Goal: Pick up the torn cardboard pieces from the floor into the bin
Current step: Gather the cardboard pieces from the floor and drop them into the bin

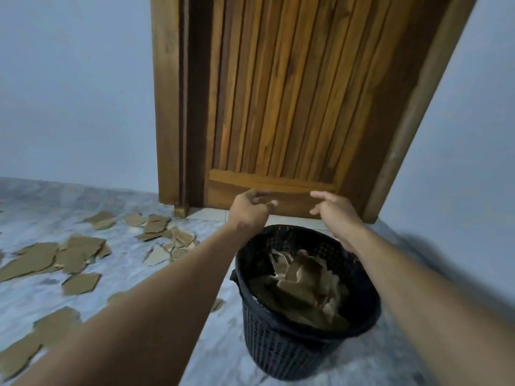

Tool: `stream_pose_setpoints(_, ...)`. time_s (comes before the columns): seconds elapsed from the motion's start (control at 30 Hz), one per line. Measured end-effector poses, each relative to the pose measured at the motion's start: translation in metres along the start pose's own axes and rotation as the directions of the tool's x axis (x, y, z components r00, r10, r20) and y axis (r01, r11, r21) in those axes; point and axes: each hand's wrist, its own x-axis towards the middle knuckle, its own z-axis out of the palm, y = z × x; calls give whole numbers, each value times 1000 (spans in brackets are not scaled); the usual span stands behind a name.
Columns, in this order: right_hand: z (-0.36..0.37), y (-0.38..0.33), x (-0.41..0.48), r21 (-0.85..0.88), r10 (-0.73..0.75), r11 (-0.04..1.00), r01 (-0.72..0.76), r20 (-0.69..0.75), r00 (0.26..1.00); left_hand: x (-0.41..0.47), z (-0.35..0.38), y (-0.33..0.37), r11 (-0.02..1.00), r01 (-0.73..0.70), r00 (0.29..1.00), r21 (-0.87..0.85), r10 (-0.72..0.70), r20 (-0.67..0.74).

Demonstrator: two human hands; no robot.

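Observation:
A black mesh bin (289,349) stands on the marble floor in front of me, holding several brown torn cardboard pieces (303,285). My left hand (249,208) and my right hand (333,211) hover above the bin's far rim, both with loosely curled, parted fingers and nothing in them. More torn cardboard pieces (75,253) lie scattered over the floor to the left, with another cluster (164,231) near the door frame and a large piece (36,338) close at the lower left.
A wooden door (278,93) in its frame stands right behind the bin. Pale blue walls flank it on both sides. The grey marbled floor (228,358) stretches left and toward me.

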Motion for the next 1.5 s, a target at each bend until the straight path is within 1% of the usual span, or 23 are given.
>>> stream_pose_setpoints(0.1, 28, -14, -7, -32, -20, 999, 20, 2, 1000, -2, -37, -16, 997, -1, 996, 72, 8, -87)
stream_pose_setpoints(0.2, 71, -28, -11, -77, -73, 994, 78, 67, 995, -14, -85, -43, 976, 22, 989, 217, 11, -150)
stream_pose_setpoints(0.27, 110, -34, -12, -98, -121, 986, 132, 111, 986, -23, -120, -71, 947, 60, 979, 314, 6, -206)
stream_pose_setpoints(0.33, 154, -33, -13, -130, -154, 976, 174, 149, 977, -32, -156, -104, 908, 127, 963, 400, -16, -271)
stream_pose_setpoints(0.4, 200, -20, -11, -191, -176, 958, 214, 199, 964, -40, -191, -145, 839, 210, 944, 503, -40, -327)
stream_pose_setpoints(0.5, 265, 15, -6, -277, -164, 929, 247, 290, 943, -54, -237, -211, 661, 347, 918, 665, -92, -387)
stream_pose_setpoints(0.57, 302, 49, -1, -315, -88, 926, 206, 352, 932, -65, -259, -249, 508, 460, 885, 728, -197, -422)
stream_pose_setpoints(0.6, 319, 67, 2, -348, -12, 925, 155, 381, 925, -69, -269, -269, 439, 505, 863, 743, -247, -440)
stream_pose_setpoints(0.63, 335, 86, 5, -402, 91, 911, 87, 402, 911, -71, -275, -287, 406, 539, 842, 738, -287, -457)
stream_pose_setpoints(0.7, 366, 122, 11, -543, 289, 839, -47, 371, 882, -69, -282, -320, 424, 581, 813, 694, -332, -478)
stream_pose_setpoints(0.73, 379, 138, 14, -590, 350, 801, -99, 328, 877, -63, -283, -335, 426, 603, 797, 675, -347, -494)
stream_pose_setpoints(0.77, 392, 150, 18, -617, 386, 774, -141, 283, 878, -55, -284, -347, 405, 628, 778, 665, -352, -520)
stream_pose_setpoints(0.83, 412, 168, 27, -640, 389, 748, -177, 207, 898, -33, -289, -361, 350, 664, 747, 660, -350, -566)
stream_pose_setpoints(0.9, 427, 176, 41, -647, 328, 749, -143, 174, 928, -12, -304, -366, 334, 674, 739, 659, -313, -597)
stream_pose_setpoints(0.97, 439, 177, 62, -666, 254, 744, -55, 206, 945, 9, -327, -372, 330, 667, 745, 668, -261, -614)
stream_pose_setpoints(1.03, 450, 172, 90, -679, 210, 734, 21, 256, 944, 24, -345, -377, 283, 640, 768, 714, -227, -599)
stream_pose_setpoints(1.13, 470, 156, 135, -687, 173, 719, 104, 322, 931, 50, -358, -380, 207, 594, 800, 778, -260, -541)
stream_pose_setpoints(1.3, 505, 137, 192, -721, 221, 683, 118, 358, 907, 92, -379, -383, 170, 548, 820, 819, -301, -487)
stream_pose_setpoints(1.4, 519, 133, 215, -747, 280, 655, 118, 385, 880, 93, -379, -384, 133, 517, 832, 845, -310, -460)
stream_pose_setpoints(1.5, 534, 123, 232, -766, 299, 629, 132, 395, 869, 95, -379, -382, 125, 515, 833, 848, -307, -461)
